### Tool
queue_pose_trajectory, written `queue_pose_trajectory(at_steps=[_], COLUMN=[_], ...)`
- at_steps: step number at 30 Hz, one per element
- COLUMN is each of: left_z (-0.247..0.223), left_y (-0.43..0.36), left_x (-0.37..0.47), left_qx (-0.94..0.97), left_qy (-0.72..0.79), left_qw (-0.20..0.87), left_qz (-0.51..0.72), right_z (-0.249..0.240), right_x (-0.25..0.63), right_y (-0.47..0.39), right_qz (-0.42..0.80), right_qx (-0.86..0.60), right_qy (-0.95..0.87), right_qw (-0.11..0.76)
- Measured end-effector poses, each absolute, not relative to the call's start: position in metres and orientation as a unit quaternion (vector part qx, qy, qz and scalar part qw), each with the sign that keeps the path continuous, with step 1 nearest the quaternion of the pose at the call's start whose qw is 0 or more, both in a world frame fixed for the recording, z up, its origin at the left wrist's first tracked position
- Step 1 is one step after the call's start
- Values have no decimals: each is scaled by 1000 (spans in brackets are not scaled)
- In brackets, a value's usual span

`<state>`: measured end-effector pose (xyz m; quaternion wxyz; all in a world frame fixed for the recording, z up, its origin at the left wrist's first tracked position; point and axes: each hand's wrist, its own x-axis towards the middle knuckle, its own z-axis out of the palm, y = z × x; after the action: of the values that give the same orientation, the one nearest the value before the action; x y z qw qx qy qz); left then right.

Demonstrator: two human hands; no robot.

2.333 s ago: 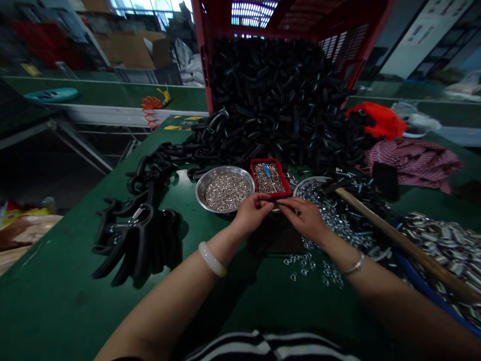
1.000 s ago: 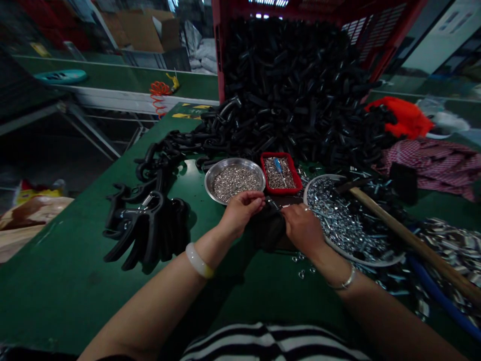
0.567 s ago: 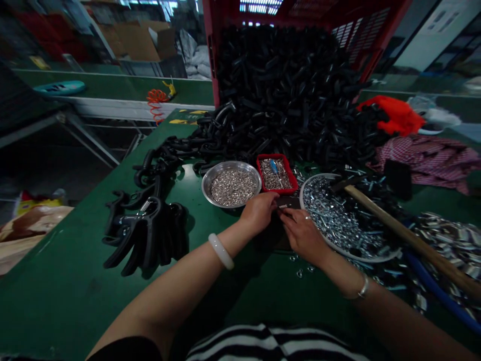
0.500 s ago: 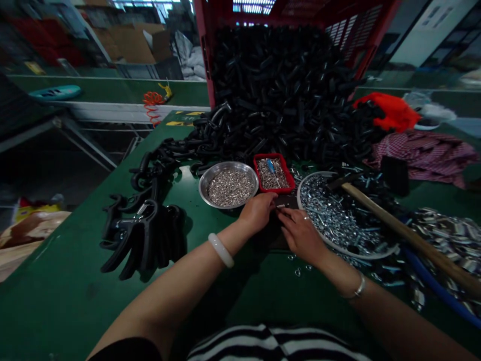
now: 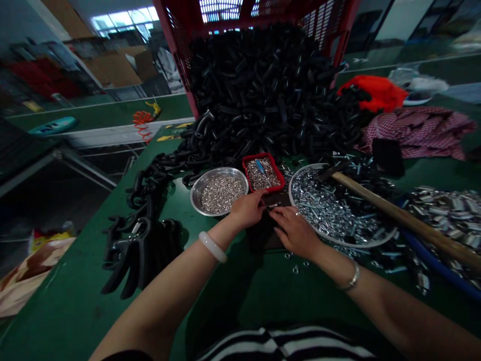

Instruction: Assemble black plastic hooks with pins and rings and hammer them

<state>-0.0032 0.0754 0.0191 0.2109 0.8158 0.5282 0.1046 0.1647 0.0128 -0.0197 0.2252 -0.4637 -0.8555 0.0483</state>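
A small coiled metal spring (image 5: 273, 205) shows between the fingertips of my two hands, low over a dark flat block (image 5: 263, 238) on the table. My left hand (image 5: 248, 208) is closed in a pinch at the spring's left end. From the right, my right hand (image 5: 296, 229) has its fingers bent together against the spring's near side; the exact grip is partly hidden. Just left of my left hand stands a round metal bowl (image 5: 192, 198) of tiny metal pins. Behind the hands is a red tray (image 5: 278, 187) of small metal pins with a blue-handled tool (image 5: 260, 166) on top.
A white round tray (image 5: 295, 213) of screws lies to the right, a hammer (image 5: 379, 203) across it. Metal pieces (image 5: 447, 215) are heaped beyond. Black curved plastic parts (image 5: 263, 90) spill from a red crate (image 5: 176, 55); black clamp-like assemblies (image 5: 141, 255) stand at left.
The view has shifted slightly, so the table contents sit differently in the picture. Both hands stay together at the block, with the spring still between their fingertips.
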Motion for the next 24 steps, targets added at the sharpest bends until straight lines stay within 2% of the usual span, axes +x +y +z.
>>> queue_pose_trajectory(at_steps=[6, 17, 21, 24], left_z=[20, 13, 4, -5], left_y=[69, 52, 50, 51], left_x=[-2, 1, -6, -15], left_qx=[823, 912, 916, 911], left_qy=[532, 403, 392, 399], left_qw=[176, -76, -81, -58], left_qz=[93, 19, 33, 89], right_z=[-22, -26, -20, 6], right_x=[166, 169, 168, 190], right_y=[13, 13, 14, 12], right_qz=[48, 67, 69, 24], right_qx=[-459, -454, -447, -481], right_qy=[-855, -857, -860, -846], right_qw=[236, 235, 236, 228])
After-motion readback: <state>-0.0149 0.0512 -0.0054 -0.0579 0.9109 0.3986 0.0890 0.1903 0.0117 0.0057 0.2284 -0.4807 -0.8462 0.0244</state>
